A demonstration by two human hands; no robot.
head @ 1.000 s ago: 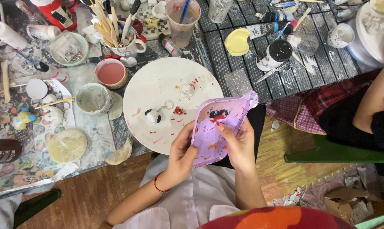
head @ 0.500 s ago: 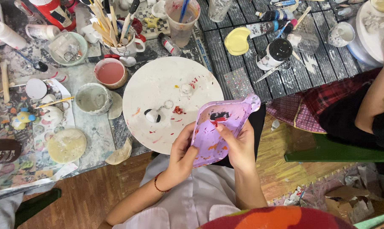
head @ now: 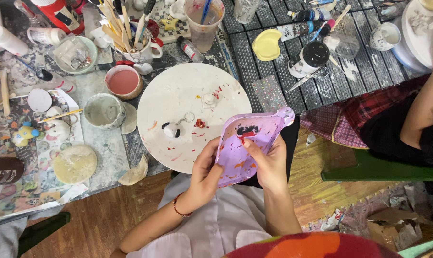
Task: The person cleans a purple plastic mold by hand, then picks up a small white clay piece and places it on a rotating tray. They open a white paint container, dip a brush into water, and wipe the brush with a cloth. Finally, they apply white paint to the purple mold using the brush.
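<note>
Both hands close their grip on a purple tray (head: 247,143): the left hand (head: 204,174) clasps its lower left edge, thumb on the inside, and the right hand (head: 269,165) holds its lower right edge with the thumb pressed into the tray's floor. The tray is tilted up towards the camera, over the person's lap and just off the near edge of the surface (head: 106,148). Black and red paint marks sit in its upper half, with orange smears lower down.

Just beyond the tray lies a round white board (head: 178,95), its right edge partly behind the tray. On the board rest a small white figure on a key ring (head: 171,130) and a red blob (head: 199,123).

Left of the board stand a bowl of pink paint (head: 123,81) and a grey-white bowl (head: 103,111). Farther back, a mug of brushes (head: 135,48) and a plastic cup (head: 204,19) stand among paint bottles. A yellow dish (head: 266,44) lies to the right on dark slats.

At the far right, another person's arm (head: 424,107) reaches towards the surface.
</note>
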